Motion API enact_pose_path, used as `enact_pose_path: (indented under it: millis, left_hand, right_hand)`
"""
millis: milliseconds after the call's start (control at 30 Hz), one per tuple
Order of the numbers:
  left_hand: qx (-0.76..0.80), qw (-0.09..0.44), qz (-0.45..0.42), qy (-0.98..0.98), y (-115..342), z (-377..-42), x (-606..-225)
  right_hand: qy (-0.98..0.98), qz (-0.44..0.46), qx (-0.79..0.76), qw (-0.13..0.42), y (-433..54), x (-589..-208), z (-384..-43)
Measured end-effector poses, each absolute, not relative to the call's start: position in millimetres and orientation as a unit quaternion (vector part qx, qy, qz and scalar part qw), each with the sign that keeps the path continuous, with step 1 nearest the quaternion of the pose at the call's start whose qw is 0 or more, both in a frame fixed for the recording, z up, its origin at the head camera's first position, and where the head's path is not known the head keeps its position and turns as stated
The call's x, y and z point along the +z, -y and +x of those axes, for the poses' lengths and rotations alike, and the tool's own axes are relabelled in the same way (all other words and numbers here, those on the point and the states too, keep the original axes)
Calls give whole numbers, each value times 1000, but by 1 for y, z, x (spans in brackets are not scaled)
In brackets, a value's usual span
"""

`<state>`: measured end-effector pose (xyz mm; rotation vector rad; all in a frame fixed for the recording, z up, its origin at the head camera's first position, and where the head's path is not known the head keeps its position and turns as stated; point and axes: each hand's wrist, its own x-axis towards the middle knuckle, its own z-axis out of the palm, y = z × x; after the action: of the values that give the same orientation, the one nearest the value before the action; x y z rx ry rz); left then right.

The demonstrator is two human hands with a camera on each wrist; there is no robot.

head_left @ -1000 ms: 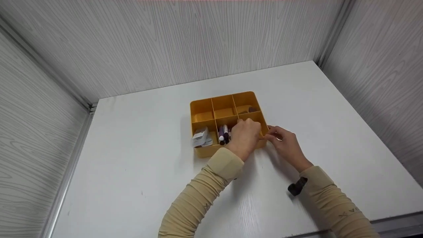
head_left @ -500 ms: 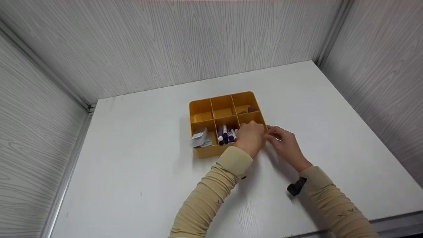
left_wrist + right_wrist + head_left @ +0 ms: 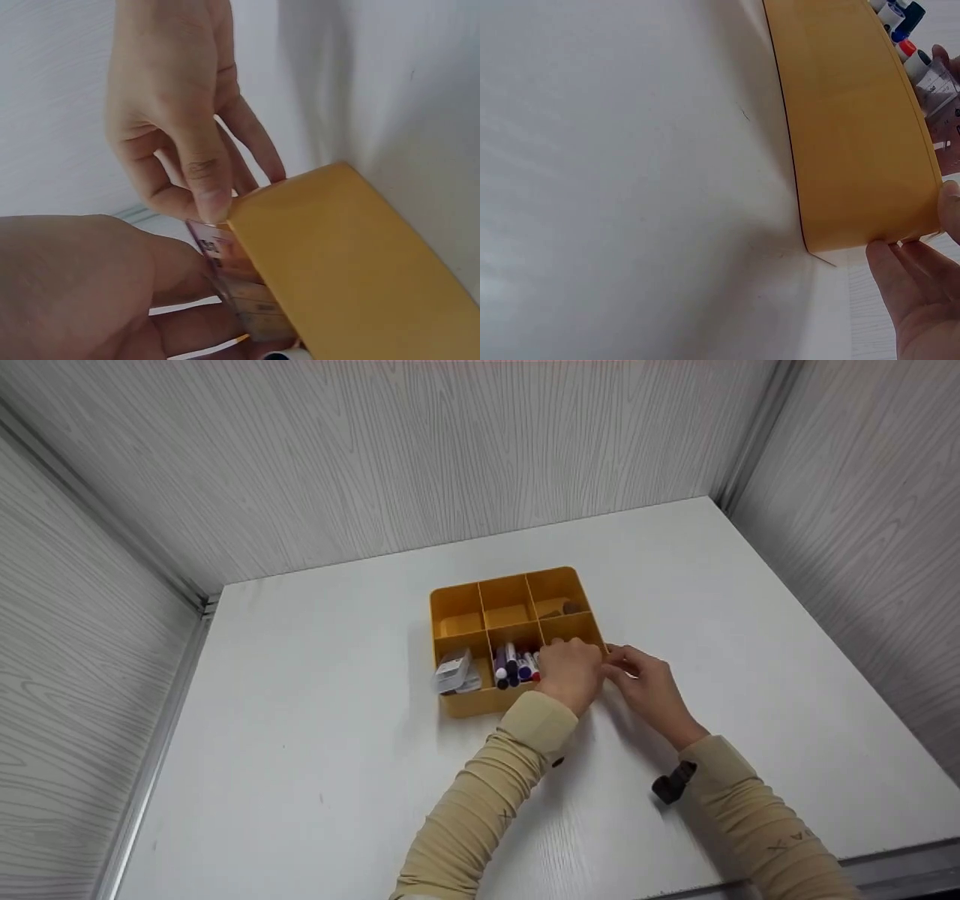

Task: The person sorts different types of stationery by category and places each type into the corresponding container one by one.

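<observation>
An orange six-compartment organizer box [image 3: 480, 703] sits on the white table. My left hand [image 3: 571, 671] reaches down into its near right compartment. There, a clear plastic case with printed markings [image 3: 251, 292] lies between the left thumb and fingers, beside the box's front wall; in the head view the hand hides it. My right hand [image 3: 649, 686] grips the box's near right corner, thumb on the rim and fingers against the side. Several markers [image 3: 514, 666] stand in the near middle compartment. The near left one holds clear plastic boxes [image 3: 454, 671].
The far right compartment holds small dark brown pieces [image 3: 570, 607]. White table surface [image 3: 300, 720] lies around the box. A grey wood-grain wall [image 3: 420, 457] stands behind, with side walls at left and right.
My left hand has moved slightly right and deeper into the near right compartment, showing more of the markers. My right hand stays at the corner of the box.
</observation>
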<state>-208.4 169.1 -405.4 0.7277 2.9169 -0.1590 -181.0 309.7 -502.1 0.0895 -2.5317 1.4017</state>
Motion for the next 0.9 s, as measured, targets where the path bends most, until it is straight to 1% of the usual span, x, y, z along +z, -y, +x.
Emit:
enact_pose_path:
  millis: [200, 367, 467, 600, 667, 900]
  left_hand:
    - [-63, 44, 267, -961, -161, -211, -409]
    - [-28, 28, 288, -957, -148, -211, -408]
    - [6, 6, 296, -955, -137, -214, -403]
    - [62, -30, 288, -955, -118, -220, -394]
    - [87, -39, 279, -956, -106, -222, -390]
    - [157, -46, 237, -958, -60, -227, -384]
  right_hand:
    - [868, 30, 480, 125, -308, -501, -181]
    - [869, 36, 477, 128, -306, -502, -182]
    - [867, 42, 479, 134, -304, -502, -183]
    - [864, 45, 484, 131, -305, -501, -184]
    - [865, 44, 483, 128, -306, -502, -185]
    - [868, 28, 483, 112, -310, -505, -182]
